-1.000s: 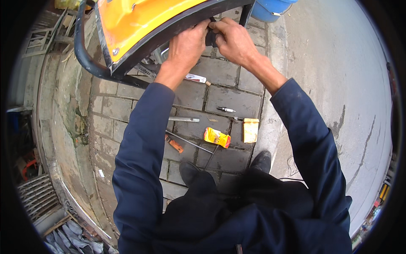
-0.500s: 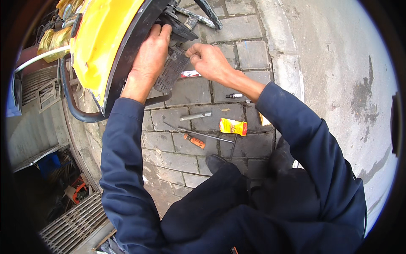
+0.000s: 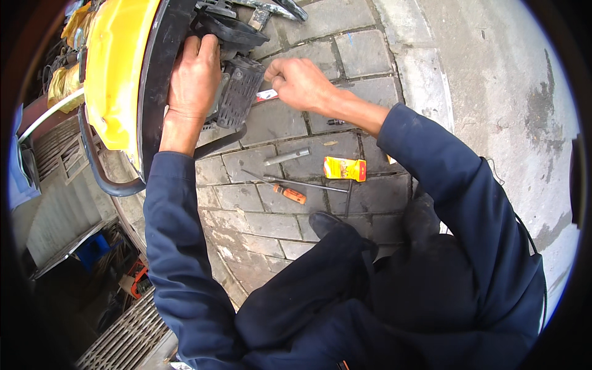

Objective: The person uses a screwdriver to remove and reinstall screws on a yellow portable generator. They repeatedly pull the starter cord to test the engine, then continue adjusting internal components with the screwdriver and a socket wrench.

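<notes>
A machine with a yellow cover (image 3: 120,74) and black frame (image 3: 157,68) stands at the upper left. My left hand (image 3: 194,80) reaches into its engine area, fingers curled against a dark part; what they grip is hidden. A slotted metal guard (image 3: 240,92) lies just right of that hand. Beside the guard's right edge, my right hand (image 3: 302,83) is closed in a pinch; whatever is between the fingertips does not show. Under the right hand lies a red-and-white packet (image 3: 266,95). Partly covered by my right forearm, a spark plug (image 3: 335,122) rests on the paving.
On the paving lie a metal tube (image 3: 287,156), an orange-handled screwdriver (image 3: 290,195), a T-handled rod (image 3: 314,185) and a yellow-and-red packet (image 3: 344,168). My shoe (image 3: 327,223) is close to them. A black tubular bar (image 3: 102,169) curves below the machine. Slatted metal (image 3: 126,336) is at lower left.
The machine and my left hand have shifted left in the picture as the view turned. My right hand stays beside the guard, its fingers curled a little more.
</notes>
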Demonstrator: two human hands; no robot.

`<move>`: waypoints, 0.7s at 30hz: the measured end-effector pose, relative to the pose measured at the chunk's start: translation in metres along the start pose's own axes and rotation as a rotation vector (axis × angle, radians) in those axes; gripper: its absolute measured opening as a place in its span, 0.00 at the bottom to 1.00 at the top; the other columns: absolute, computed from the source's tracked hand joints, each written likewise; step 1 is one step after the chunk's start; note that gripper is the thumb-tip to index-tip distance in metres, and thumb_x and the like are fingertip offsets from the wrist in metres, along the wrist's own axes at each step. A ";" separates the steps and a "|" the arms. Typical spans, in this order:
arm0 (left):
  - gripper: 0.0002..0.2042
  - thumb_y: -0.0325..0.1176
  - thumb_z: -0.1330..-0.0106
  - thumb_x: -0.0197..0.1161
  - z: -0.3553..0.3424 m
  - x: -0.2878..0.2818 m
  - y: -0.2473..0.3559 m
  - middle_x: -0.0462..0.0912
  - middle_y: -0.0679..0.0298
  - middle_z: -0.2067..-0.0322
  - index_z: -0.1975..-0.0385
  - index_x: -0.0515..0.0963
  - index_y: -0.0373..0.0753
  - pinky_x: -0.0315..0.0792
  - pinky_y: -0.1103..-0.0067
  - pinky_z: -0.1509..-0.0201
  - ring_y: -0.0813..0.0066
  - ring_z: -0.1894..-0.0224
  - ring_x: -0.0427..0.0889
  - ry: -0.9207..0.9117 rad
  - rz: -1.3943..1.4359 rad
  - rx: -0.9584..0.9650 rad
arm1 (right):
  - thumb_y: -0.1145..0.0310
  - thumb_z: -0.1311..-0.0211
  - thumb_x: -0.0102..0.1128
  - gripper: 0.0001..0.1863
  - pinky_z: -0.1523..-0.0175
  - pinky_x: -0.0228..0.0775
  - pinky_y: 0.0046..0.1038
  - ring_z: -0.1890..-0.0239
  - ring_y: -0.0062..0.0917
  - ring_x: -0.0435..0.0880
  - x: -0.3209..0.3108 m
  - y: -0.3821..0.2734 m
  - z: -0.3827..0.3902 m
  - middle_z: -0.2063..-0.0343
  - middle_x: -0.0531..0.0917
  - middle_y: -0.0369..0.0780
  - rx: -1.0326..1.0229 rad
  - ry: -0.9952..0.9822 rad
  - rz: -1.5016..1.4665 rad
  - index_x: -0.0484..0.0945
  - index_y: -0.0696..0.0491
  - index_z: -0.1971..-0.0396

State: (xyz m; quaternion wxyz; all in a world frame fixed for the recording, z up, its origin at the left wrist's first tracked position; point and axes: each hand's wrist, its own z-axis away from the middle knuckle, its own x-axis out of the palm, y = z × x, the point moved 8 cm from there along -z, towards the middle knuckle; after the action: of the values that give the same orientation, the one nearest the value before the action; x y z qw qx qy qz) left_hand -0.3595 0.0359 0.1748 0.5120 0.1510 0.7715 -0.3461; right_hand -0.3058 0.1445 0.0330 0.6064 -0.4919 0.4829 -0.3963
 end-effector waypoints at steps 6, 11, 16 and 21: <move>0.05 0.31 0.34 0.69 -0.001 -0.005 0.000 0.81 0.58 0.68 0.62 0.80 0.44 0.81 0.66 0.67 0.51 0.69 0.84 0.077 0.036 0.020 | 0.74 0.37 0.51 0.16 0.42 0.77 0.43 0.52 0.47 0.88 0.003 0.008 0.007 0.60 0.88 0.54 0.030 -0.020 0.033 0.85 0.61 0.54; 0.05 0.33 0.37 0.71 0.005 -0.004 0.001 0.84 0.60 0.68 0.64 0.82 0.45 0.81 0.69 0.66 0.56 0.68 0.86 0.149 0.029 -0.057 | 0.74 0.41 0.54 0.16 0.42 0.77 0.45 0.50 0.52 0.86 0.007 0.013 0.008 0.57 0.87 0.57 0.108 -0.031 -0.017 0.86 0.61 0.57; 0.05 0.34 0.37 0.70 0.008 -0.014 0.011 0.86 0.61 0.67 0.63 0.83 0.45 0.81 0.68 0.64 0.56 0.68 0.86 0.246 0.019 -0.173 | 0.74 0.42 0.54 0.16 0.43 0.77 0.46 0.50 0.52 0.86 0.008 -0.001 0.006 0.57 0.87 0.56 0.022 -0.028 -0.010 0.85 0.60 0.56; 0.12 0.42 0.30 0.65 0.006 -0.015 0.000 0.88 0.51 0.64 0.59 0.85 0.40 0.81 0.63 0.58 0.48 0.61 0.88 -0.014 0.188 -0.462 | 0.75 0.43 0.54 0.16 0.43 0.77 0.46 0.50 0.52 0.86 0.004 -0.003 0.005 0.57 0.87 0.55 0.035 -0.023 -0.022 0.85 0.60 0.57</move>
State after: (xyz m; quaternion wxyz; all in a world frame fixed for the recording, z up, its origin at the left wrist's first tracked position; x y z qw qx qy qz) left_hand -0.3485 0.0339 0.1867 0.5682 0.0986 0.8091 -0.1127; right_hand -0.3003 0.1413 0.0350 0.6159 -0.4911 0.4636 -0.4057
